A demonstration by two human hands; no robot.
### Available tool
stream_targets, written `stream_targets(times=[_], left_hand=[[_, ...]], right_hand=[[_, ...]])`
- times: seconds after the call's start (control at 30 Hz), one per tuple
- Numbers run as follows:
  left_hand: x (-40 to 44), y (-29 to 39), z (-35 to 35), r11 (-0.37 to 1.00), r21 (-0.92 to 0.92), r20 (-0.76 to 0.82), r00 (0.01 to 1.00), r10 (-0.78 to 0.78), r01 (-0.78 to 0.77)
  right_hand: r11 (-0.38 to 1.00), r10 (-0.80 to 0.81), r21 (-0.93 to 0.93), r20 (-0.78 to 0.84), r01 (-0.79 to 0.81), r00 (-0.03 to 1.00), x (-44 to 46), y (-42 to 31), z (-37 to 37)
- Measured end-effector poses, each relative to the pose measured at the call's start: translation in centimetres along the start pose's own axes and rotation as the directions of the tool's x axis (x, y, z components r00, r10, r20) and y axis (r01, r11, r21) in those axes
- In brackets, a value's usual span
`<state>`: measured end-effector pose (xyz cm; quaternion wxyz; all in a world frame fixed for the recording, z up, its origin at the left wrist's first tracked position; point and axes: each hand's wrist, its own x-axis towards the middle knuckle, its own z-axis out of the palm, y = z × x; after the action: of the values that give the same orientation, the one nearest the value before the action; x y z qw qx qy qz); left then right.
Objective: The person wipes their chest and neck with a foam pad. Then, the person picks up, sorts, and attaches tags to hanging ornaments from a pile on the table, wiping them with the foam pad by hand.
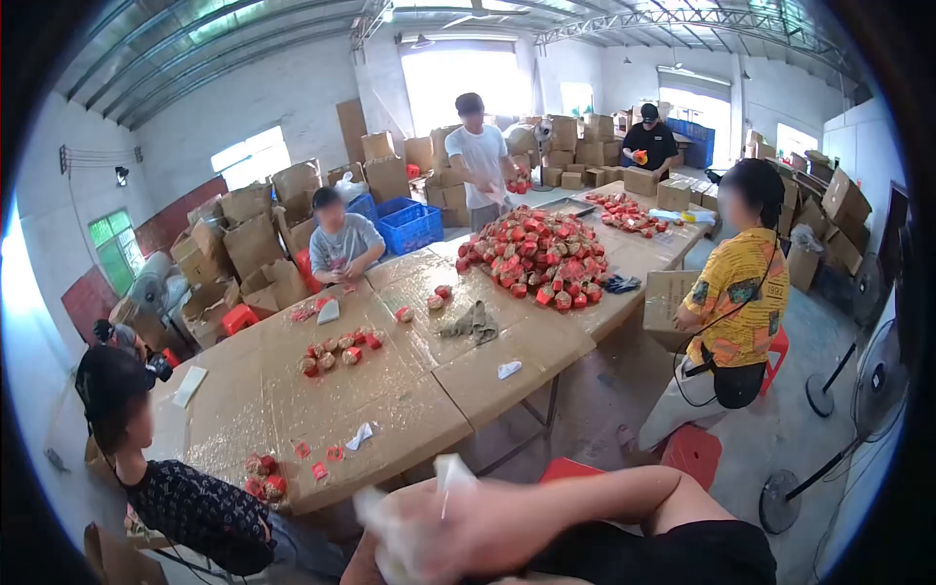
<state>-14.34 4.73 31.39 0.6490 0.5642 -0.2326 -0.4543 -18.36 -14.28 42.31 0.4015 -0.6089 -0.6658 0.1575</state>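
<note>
At the bottom centre my right hand (487,522) is smeared by motion, its forearm coming in from the right. My left hand (395,531) is next to it, also blurred, and the two overlap. Something white (453,478), like a cloth or tissue, sticks up at my hands; which hand has it I cannot tell. Both sets of fingers are too blurred to make out. Beyond them, on the near table edge, lie a crumpled white cloth (360,436), small red pieces (319,471) and a few red-and-tan packets (265,480).
A long brown table (409,390) bears a large heap of red packets (536,255) and a grey cloth (473,324). Several people stand or sit around it, one in a yellow shirt (746,292) at right. Red stools (692,455) and fans (882,361) stand nearby.
</note>
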Motion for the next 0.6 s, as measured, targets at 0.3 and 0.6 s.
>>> stream_targets(times=[0.3,0.6], left_hand=[[-3.3,-0.6,-2.2,0.974,0.2,0.042,0.994,0.096,-0.103],[-7.4,4.5,-3.7,0.738,0.598,0.148,0.949,0.28,-0.311]], right_hand=[[0.578,-0.089,0.552,-0.69,0.601,0.719,-5.7,-4.0,-3.9],[0.625,-0.574,0.341,-0.409,0.703,0.709,-7.1,0.5,-3.8]])
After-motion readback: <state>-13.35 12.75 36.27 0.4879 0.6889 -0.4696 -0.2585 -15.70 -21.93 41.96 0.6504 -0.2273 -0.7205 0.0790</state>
